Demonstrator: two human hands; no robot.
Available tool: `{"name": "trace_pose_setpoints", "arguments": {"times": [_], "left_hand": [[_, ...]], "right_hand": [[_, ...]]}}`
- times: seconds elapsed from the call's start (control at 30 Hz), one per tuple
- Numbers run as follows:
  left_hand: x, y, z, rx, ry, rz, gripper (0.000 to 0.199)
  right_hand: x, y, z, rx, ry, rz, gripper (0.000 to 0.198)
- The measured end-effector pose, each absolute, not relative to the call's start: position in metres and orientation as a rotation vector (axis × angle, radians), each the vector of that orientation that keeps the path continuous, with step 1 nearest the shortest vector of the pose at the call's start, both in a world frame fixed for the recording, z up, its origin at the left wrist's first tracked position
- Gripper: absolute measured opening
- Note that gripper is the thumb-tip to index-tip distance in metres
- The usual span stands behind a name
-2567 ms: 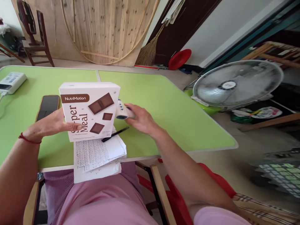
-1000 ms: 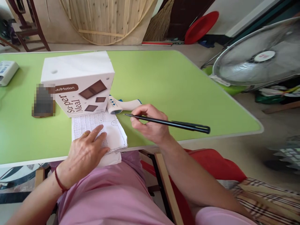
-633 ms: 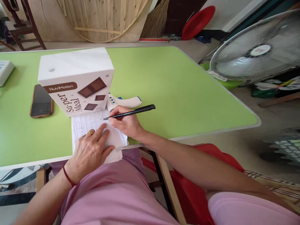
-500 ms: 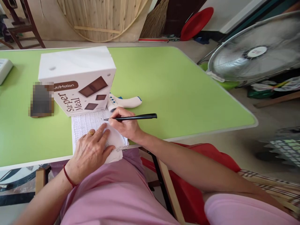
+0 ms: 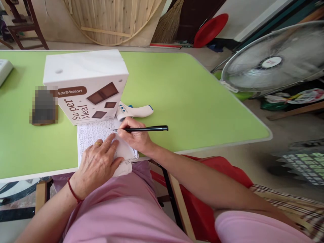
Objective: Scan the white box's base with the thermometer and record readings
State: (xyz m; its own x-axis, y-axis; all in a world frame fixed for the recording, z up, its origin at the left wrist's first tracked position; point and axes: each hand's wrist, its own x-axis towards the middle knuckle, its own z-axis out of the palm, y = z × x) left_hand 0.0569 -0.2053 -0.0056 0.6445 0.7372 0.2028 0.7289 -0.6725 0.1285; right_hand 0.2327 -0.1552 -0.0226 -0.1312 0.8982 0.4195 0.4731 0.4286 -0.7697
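Observation:
My right hand grips a black pen, its tip at the paper near my left fingertips. Beneath both hands lies a sheet of paper covered in dense handwriting, with a blank folded part on its right side. My left hand rests flat on the paper with its fingers stretched out; it wears a ring and a red wrist cord. A white box with brown chocolate pictures stands at the paper's far edge. Beside the box lies a white handheld thermometer, partly hidden.
The green table carries a dark pixelated object left of the box and a white device at the far left. A round fan stands off the right side. A red stool is under my right arm.
The pen's rear end has dipped slightly while its tip stays near the same spot on the paper. My left hand keeps its place. The view has shifted a little.

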Motion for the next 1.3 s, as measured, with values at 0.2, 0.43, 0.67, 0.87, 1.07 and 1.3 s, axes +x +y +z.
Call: {"name": "trace_pose_setpoints", "arguments": {"times": [0.2, 0.43, 0.67, 0.87, 1.07, 1.3], "left_hand": [[0.0573, -0.2048, -0.0042, 2.816, 1.265, 0.337, 0.039], [0.0572, -0.2050, -0.0059, 2.803, 1.257, 0.364, 0.038], [0.0573, -0.2054, -0.0078, 2.807, 1.257, 0.369, 0.038], [0.0573, -0.2049, -0.0073, 2.805, 1.269, 0.359, 0.036], [0.0570, -0.2056, -0.0081, 2.810, 1.263, 0.372, 0.036], [0.0572, -0.2062, -0.0075, 2.813, 1.265, 0.389, 0.037]], "right_hand": [[0.2326, -0.1549, -0.0236, -1.190, -1.773, 0.594, 0.015], [0.2319, -0.1547, -0.0241, -1.183, -1.766, 0.579, 0.016], [0.2323, -0.1545, -0.0241, -1.174, -1.732, 0.583, 0.015], [0.2321, -0.1544, -0.0261, -1.218, -1.697, 0.574, 0.014], [0.2317, -0.1537, -0.0254, -1.211, -1.715, 0.599, 0.015], [0.2325, -0.1536, -0.0246, -1.159, -1.710, 0.608, 0.017]]}}
